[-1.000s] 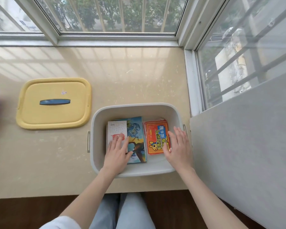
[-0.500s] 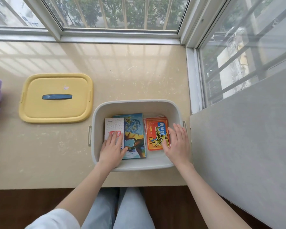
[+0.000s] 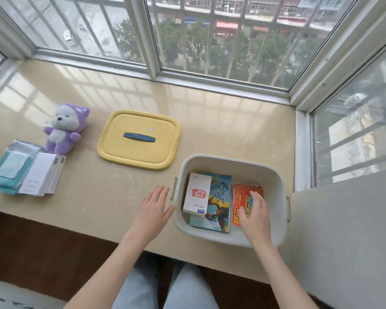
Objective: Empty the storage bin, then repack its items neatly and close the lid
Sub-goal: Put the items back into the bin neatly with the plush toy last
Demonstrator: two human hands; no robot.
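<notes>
A: Where's the bin?
B: Storage bin [image 3: 274,175] sits on the beige sill [image 3: 221,121], right side, near the front edge, close to the side window. Lid off.
A: Lid location?
B: Yellow lid [image 3: 138,150] with a dark blue handle [image 3: 139,138], flat on the sill, left of and behind the bin. Apart from it, not touching.
A: What's inside?
B: Blue picture book [image 3: 218,197] flat on the floor of the bin, left half. White paperback [image 3: 197,192] stacked on its left part. Orange-red card pack [image 3: 241,199] to the right of the book, lying flat.
A: Hands?
B: Right hand [image 3: 255,216] is inside the bin, palm down, fingers together and extended, lying on the card pack. Flat contact, no grip visible. Left hand [image 3: 153,208] is outside the bin, just beside its left wall, open with fingers spread, palm down above the sill. Holding nothing. Can't tell if it touches the surface.
A: Anything still out of the bin?
B: Far left of the sill: purple plush toy [image 3: 64,128] sitting upright, and in front of it a teal packet [image 3: 7,170] with a white booklet [image 3: 40,175] lying partly over its right edge. All well apart from the bin.
</notes>
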